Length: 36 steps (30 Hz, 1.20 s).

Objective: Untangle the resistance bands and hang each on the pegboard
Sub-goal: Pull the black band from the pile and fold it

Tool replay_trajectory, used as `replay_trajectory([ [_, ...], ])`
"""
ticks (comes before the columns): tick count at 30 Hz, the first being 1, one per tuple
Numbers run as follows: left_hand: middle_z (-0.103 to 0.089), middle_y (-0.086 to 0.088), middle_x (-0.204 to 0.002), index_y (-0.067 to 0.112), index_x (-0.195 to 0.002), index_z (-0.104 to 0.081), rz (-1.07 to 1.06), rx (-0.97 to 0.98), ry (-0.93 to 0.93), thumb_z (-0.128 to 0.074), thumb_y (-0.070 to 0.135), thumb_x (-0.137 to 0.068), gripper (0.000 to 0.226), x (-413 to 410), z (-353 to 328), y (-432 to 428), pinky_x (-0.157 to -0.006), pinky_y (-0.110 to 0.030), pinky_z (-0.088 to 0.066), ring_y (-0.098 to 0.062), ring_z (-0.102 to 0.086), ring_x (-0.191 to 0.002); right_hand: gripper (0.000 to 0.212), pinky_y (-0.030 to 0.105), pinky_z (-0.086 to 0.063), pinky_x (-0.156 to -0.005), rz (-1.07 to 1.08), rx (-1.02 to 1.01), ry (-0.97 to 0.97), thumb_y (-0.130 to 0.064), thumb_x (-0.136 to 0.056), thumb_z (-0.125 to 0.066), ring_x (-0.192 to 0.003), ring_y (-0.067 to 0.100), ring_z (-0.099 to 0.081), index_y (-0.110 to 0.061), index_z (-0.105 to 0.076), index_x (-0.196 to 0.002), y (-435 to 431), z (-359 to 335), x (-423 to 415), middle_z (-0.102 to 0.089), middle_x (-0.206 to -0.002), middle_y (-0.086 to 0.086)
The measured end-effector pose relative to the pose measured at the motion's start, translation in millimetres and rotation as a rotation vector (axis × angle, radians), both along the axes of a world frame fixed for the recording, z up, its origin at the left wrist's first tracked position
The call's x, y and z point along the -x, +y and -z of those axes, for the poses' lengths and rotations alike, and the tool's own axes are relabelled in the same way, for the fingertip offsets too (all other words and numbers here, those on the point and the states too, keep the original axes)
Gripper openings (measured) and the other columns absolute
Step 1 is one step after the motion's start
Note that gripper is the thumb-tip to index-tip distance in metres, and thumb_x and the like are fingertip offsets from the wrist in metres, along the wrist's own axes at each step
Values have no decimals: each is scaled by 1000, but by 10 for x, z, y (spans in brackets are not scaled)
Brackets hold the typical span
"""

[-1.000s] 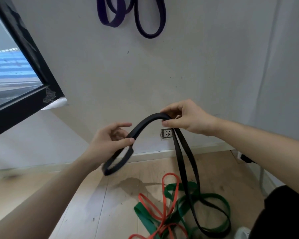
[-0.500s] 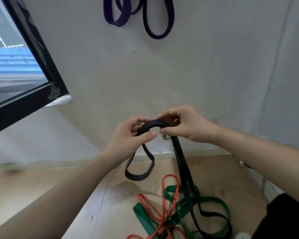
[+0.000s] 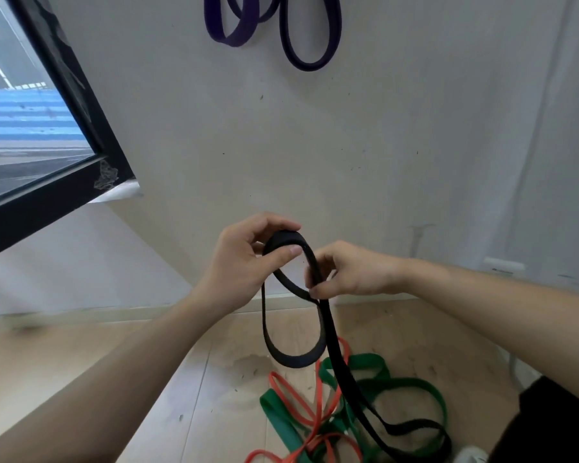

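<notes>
I hold a black band (image 3: 331, 345) in front of the wall at chest height. My left hand (image 3: 244, 262) pinches the top of its loop between thumb and fingers. My right hand (image 3: 348, 272) grips both strands just below, where they cross. A short loop hangs under my hands; the long end trails to the floor. There it lies across a green band (image 3: 411, 385) and an orange band (image 3: 301, 416), tangled together. Two purple bands (image 3: 301, 38) hang on the wall at the top; their pegs are out of view.
A black-framed window (image 3: 81, 135) juts out at the left. The wooden floor (image 3: 114, 379) meets a skirting board (image 3: 81, 312) below the white wall. A white fitting (image 3: 503, 265) is mounted on the wall at the right.
My left hand slid up the band to meet the right hand, then took over the top of the loop. My right hand dropped lower onto the crossing strands. The short loop hangs longer.
</notes>
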<state>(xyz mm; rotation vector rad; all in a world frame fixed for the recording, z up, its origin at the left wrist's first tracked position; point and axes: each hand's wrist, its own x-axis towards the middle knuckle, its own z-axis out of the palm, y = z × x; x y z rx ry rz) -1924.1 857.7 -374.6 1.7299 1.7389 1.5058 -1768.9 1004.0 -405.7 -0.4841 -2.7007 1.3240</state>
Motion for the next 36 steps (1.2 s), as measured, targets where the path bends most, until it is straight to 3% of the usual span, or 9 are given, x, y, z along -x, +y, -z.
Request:
replay_trajectory([
  [2,-75,12,-90,13,-106,-72,-15,-26,-29,-78,1,-84,26,47,-17,-20,-82,-27,-57,-6,-71,-86,9,42,-56,-86,-9,7,-47,-14,-84,-77,-89,30,-67,-14,-69,-89,54,66,-5,-70,-93,13],
  [8,-74,8,-90,17,-105,-72,-87,-8,-40,-77,4,-85,24,213,-10,-122,-79,-19,-54,-6,-68,-85,19,38,-51,-76,40,-9,-78,-9,-80,-81,-76,17,-61,-10,-64,-88,218,8,-138,-64,-83,12],
  [10,-73,7,-91,22,-104,-71,-105,22,-46,-76,5,-87,25,278,19,-148,-78,-21,-53,-8,-67,-85,19,33,-50,-74,83,-19,-13,-8,-81,-81,-74,15,-60,-14,-65,-90,254,-99,-194,-62,-81,7],
  [14,-74,1,-86,24,-112,-68,-118,141,-70,-77,7,-86,32,356,57,-186,-85,-30,-54,-19,-69,-88,19,33,-55,-78,165,-46,245,-8,-86,-77,-86,31,-68,-13,-70,-104,224,-359,-265,-70,-92,17],
  [19,-74,-6,-86,21,-116,-67,-55,160,-116,-80,6,-82,39,175,1,-160,-83,-25,-57,-19,-71,-84,28,24,-55,-82,167,-262,369,-14,-90,-74,-88,7,-68,-18,-70,-118,38,-526,-222,-71,-94,-9],
  [24,-73,-4,-84,16,-116,-66,13,76,-148,-81,7,-81,39,-50,-70,-79,-78,-23,-56,-13,-71,-81,38,34,-55,-84,135,-375,413,-12,-88,-75,-89,13,-69,-16,-62,-124,-140,-535,-151,-72,-95,-2],
  [29,-77,0,-92,10,-110,-71,-8,27,-138,-80,7,-82,30,-139,-79,-49,-76,-22,-57,-11,-74,-87,40,41,-57,-86,146,-237,380,-7,-85,-76,-85,18,-70,-15,-58,-120,-138,-455,-122,-71,-88,2],
  [31,-78,1,-94,10,-107,-73,-14,23,-118,-80,5,-82,26,-148,-79,-46,-74,-17,-54,-8,-73,-86,33,42,-58,-86,139,-129,328,-7,-85,-76,-85,19,-72,-14,-63,-114,-92,-401,-121,-74,-90,5],
  [36,-76,4,-93,19,-103,-73,-68,-13,-85,-80,5,-82,26,-123,-92,-47,-79,-20,-56,-7,-72,-87,13,37,-58,-88,71,-33,180,-4,-87,-72,-91,22,-70,-8,-68,-99,-56,-200,-76,-72,-94,8],
])
